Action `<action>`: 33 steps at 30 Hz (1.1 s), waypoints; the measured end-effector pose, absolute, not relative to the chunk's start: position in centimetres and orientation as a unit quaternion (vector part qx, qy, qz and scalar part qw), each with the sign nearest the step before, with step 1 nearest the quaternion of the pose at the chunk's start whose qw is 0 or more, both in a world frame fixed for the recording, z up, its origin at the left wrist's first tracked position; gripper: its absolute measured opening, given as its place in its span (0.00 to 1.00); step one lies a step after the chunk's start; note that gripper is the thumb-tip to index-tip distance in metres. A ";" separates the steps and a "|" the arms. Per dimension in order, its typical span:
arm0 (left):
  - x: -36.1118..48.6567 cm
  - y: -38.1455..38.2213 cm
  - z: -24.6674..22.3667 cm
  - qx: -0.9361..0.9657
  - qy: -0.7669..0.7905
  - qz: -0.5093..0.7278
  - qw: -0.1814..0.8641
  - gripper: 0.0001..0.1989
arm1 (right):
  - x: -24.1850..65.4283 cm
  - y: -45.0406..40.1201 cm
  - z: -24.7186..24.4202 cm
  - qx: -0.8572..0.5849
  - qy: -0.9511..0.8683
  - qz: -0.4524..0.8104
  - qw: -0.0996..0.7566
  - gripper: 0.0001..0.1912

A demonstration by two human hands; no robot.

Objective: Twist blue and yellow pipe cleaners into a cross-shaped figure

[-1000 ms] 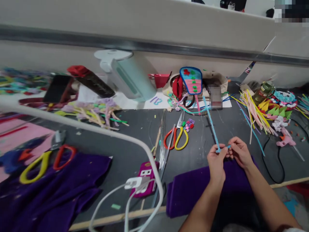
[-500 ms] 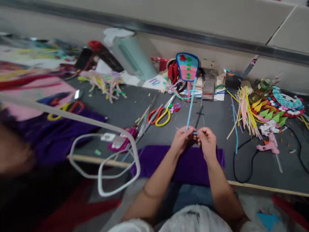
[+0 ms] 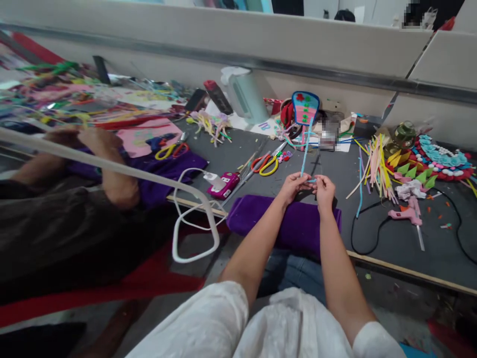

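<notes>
A light blue pipe cleaner point(image 3: 306, 149) rises from the fingers of my left hand point(image 3: 292, 187), which is closed on it. My right hand point(image 3: 324, 191) pinches a short bent part of the same blue strip, close beside the left fingertips. Both wrists are above a folded purple cloth point(image 3: 253, 214) at the table's front edge. Behind the hands stands a fan-shaped craft piece point(image 3: 305, 108) with a blue rim and a pink handle. Scissors point(image 3: 269, 165) with red and yellow handles lie to the left of my hands, by small pompoms point(image 3: 285, 155).
On the right are pipe cleaners point(image 3: 378, 169), a pink glue gun point(image 3: 408, 214) with black cord, and a flower craft point(image 3: 443, 154). Leftward are a magenta power strip point(image 3: 228, 185), white cable, pale green kettle point(image 3: 248, 94), and another person's hands point(image 3: 97, 139) over purple cloth.
The view has swung left and up, showing more of the neighbouring person and table. My hands remain close together on the blue strip.
</notes>
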State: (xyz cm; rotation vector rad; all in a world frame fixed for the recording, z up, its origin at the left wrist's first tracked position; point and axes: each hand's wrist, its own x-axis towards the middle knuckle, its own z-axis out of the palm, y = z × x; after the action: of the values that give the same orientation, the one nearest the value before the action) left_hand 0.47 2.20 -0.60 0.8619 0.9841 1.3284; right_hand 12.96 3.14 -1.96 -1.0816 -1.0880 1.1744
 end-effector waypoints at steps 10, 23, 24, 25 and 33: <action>0.5 2.6 -1.4 0.337 0.378 0.586 0.632 0.29 | 13.3 3.3 -1.1 -0.444 -0.414 0.529 0.593 0.17; 0.6 2.5 -1.1 0.324 0.350 0.578 0.663 0.27 | 13.5 3.0 0.1 -0.414 -0.394 0.546 0.613 0.13; 0.6 2.4 -1.1 0.325 0.347 0.579 0.662 0.27 | 13.7 3.0 0.1 -0.413 -0.391 0.549 0.613 0.13; 0.6 2.4 -1.0 0.328 0.342 0.579 0.664 0.26 | 13.8 3.1 0.1 -0.410 -0.388 0.552 0.614 0.12; 0.9 1.9 -0.5 0.342 0.307 0.554 0.695 0.20 | 14.1 3.2 0.0 -0.402 -0.385 0.597 0.577 0.09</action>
State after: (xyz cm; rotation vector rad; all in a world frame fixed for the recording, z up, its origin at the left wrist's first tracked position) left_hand 0.88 1.93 -0.53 0.7626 0.6844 1.2368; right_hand 14.08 3.20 0.00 -0.9417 -0.9015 1.3970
